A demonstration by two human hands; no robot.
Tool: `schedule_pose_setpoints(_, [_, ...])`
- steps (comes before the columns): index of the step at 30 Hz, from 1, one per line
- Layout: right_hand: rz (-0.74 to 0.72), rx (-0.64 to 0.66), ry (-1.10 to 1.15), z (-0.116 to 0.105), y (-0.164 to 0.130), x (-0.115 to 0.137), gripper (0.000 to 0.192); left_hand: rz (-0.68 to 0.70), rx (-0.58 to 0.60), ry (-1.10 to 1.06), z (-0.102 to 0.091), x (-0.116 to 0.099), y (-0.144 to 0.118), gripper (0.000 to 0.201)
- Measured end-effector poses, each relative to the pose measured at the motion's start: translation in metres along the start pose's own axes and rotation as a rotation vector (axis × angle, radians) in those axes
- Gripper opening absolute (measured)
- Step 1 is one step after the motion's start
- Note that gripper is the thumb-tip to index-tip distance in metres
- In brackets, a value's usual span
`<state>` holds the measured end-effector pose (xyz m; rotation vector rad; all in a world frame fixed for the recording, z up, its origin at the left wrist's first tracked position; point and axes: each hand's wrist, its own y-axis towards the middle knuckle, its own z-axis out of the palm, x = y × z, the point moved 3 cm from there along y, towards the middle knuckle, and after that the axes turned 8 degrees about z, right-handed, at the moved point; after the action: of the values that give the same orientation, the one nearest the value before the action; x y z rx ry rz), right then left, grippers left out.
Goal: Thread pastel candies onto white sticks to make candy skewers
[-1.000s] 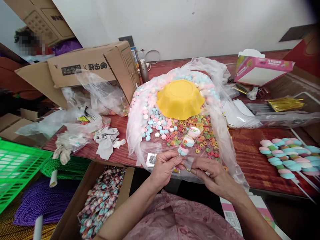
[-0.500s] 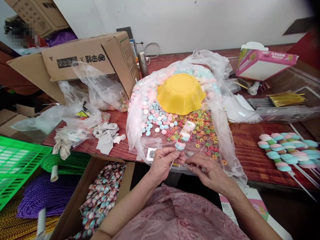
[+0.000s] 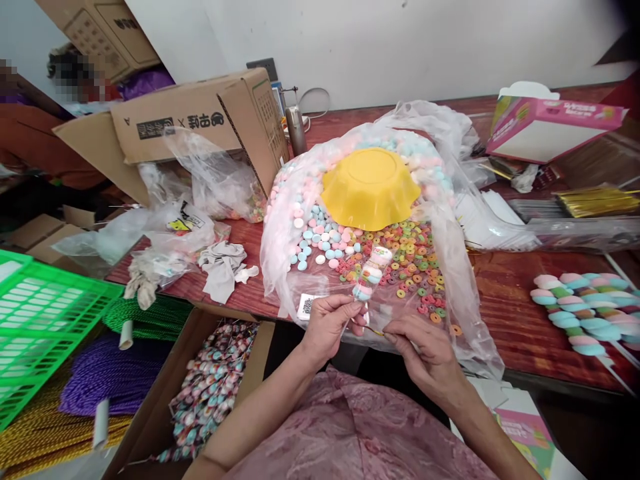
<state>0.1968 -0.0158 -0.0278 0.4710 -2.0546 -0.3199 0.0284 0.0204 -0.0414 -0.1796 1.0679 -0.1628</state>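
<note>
My left hand [image 3: 327, 325] is closed around the lower end of a marshmallow skewer [image 3: 373, 273]. Pastel marshmallows are stacked along its stick, and it seems to be wrapped in clear film. To the right, the fingertips of my right hand [image 3: 425, 343] pinch the end of a thin gold twist tie [image 3: 373, 330], which runs over to the left fingers. Just beyond both hands lie loose gummy rings [image 3: 400, 267] and pink, blue and white marshmallows [image 3: 320, 233] on clear plastic sheeting [image 3: 467, 313]. An upturned yellow bowl [image 3: 370, 190] rests among the candies.
More marshmallow skewers [image 3: 585, 313] lie at the table's right. Gold ties [image 3: 597, 200] sit behind them. A carton of wrapped skewers [image 3: 213, 387] stands low on my left, beside a green basket [image 3: 45, 333] and purple cords [image 3: 120, 380]. A cardboard box [image 3: 200, 127] occupies the back left.
The view has shifted slightly, so the scene sits further right. My right hand has drawn away from my left, and the gold twist tie now shows stretched between them.
</note>
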Motion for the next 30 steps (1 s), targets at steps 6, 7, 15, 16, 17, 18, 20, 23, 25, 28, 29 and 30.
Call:
schedule_pose_setpoints(6, [0.003,-0.145,0.023,-0.009,-0.004,0.006,0.018,-0.006,-0.009,0.139,-0.006,0.008,0.001,0.033])
schedule_pose_setpoints(7, [0.001,-0.176,0.04,-0.006,-0.003,0.008,0.02,-0.002,0.012,0.155,-0.005,0.01,0.0,0.031])
schedule_pose_setpoints(15, [-0.093,-0.355,-0.097,0.025,0.013,0.001,0.022,0.236,0.23,0.411,-0.001,0.008,-0.005,0.026])
schedule_pose_setpoints(16, [-0.082,-0.369,-0.105,0.027,0.013,-0.001,0.02,0.264,0.247,0.438,-0.001,0.007,-0.006,0.026])
schedule_pose_setpoints(17, [-0.058,-0.384,-0.101,0.029,0.013,-0.002,0.017,0.284,0.259,0.457,-0.002,0.005,-0.006,0.027])
schedule_pose_setpoints(18, [-0.029,-0.397,-0.092,0.029,0.013,-0.004,0.014,0.295,0.265,0.471,-0.002,0.004,-0.007,0.028])
schedule_pose_setpoints(20, [0.011,-0.415,-0.086,0.029,0.012,-0.007,0.015,0.3,0.264,0.491,-0.003,0.003,-0.008,0.031])
schedule_pose_setpoints(23, [-0.002,-0.413,-0.096,0.029,0.01,-0.009,0.019,0.286,0.241,0.478,-0.004,0.005,-0.007,0.034])
schedule_pose_setpoints(25, [-0.012,-0.404,-0.098,0.029,0.01,-0.011,0.02,0.223,0.207,0.404,-0.005,0.01,-0.004,0.031])
schedule_pose_setpoints(28, [0.007,-0.384,-0.085,0.03,0.01,-0.012,0.018,0.085,0.14,0.241,-0.006,0.018,-0.001,0.028])
schedule_pose_setpoints(29, [0.015,-0.377,-0.08,0.031,0.01,-0.012,0.018,0.056,0.119,0.202,-0.007,0.02,-0.001,0.028])
schedule_pose_setpoints(30, [0.021,-0.367,-0.077,0.032,0.009,-0.011,0.017,0.037,0.102,0.175,-0.007,0.022,-0.001,0.027])
